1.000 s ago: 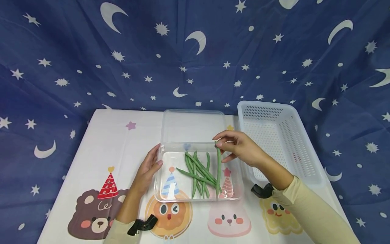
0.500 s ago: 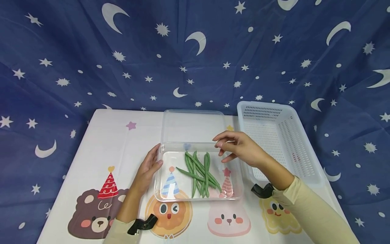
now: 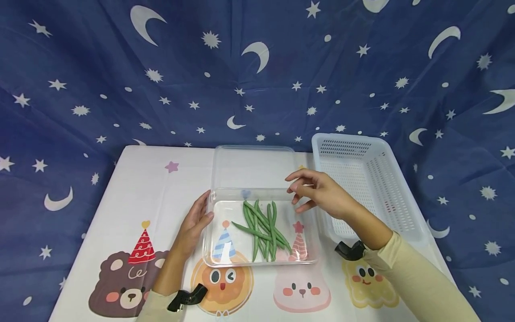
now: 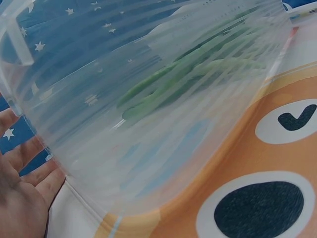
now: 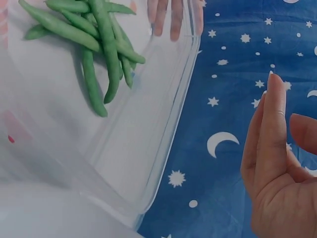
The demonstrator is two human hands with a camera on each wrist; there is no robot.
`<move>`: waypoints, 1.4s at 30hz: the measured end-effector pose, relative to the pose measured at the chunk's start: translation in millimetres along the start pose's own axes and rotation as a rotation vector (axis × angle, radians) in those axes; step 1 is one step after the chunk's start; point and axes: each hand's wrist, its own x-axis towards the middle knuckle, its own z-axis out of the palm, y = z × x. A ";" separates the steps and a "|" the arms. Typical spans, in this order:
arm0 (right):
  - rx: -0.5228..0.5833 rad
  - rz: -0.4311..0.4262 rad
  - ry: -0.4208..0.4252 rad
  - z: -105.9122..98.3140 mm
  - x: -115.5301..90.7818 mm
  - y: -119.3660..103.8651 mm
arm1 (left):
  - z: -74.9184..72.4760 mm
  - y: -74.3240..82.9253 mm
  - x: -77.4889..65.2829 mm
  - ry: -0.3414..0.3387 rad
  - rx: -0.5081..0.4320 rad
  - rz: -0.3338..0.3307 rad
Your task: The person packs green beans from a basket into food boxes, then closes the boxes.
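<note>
Several green beans [image 3: 261,230] lie crossed in a loose pile inside a clear plastic container [image 3: 257,264]. Against the container's left wall rests my left hand [image 3: 194,227]. Its fairly straight fingers touch the outside, also seen in the left wrist view, where the hand [image 4: 29,183] is partly cut off. My right hand [image 3: 319,190] hovers over the container's back right corner, holding nothing, its fingers apart and loosely bent. In the right wrist view, that hand [image 5: 275,163] is apart from the beans [image 5: 101,44].
A clear lid [image 3: 253,167] lies flat behind the container. To the right stands a white perforated plastic basket [image 3: 350,192], partly behind my right forearm. The table [image 3: 193,170] has a cartoon-printed cover, and a blue star-patterned cloth [image 3: 209,103] hangs behind it.
One second ago my right hand pinched a green bean upright at the container's right side. It has let go, and the bean lies on the pile. The left hand stays in place.
</note>
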 end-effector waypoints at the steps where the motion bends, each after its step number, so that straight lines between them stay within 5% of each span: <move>1: 0.004 0.007 0.005 -1.6 0.0 -0.5 | 0.2 0.2 0.1 0.002 -0.001 0.003; 7: 0.079 0.048 0.067 -12.8 3.5 -6.8 | -0.8 6.3 2.6 0.036 0.014 -0.025; 11: 0.121 0.087 0.113 -20.7 11.4 -13.7 | -5.8 21.7 12.1 0.037 0.129 -0.121; 16: 0.091 0.126 0.133 -35.5 31.9 -23.4 | -19.9 48.8 47.7 -0.025 0.410 -0.197; 21: 0.044 0.238 0.157 -52.9 64.1 -28.4 | -34.3 68.6 90.9 -0.085 0.569 -0.316; 31: -0.045 0.538 0.145 -54.8 126.1 -34.8 | -39.8 87.3 150.6 -0.063 0.390 -0.677; 37: -0.043 0.614 0.176 -59.4 147.7 -34.8 | -38.5 92.0 174.6 -0.044 0.332 -0.794; 42: -0.072 0.664 0.187 -59.8 157.3 -32.2 | -37.5 97.0 186.5 -0.045 0.327 -0.825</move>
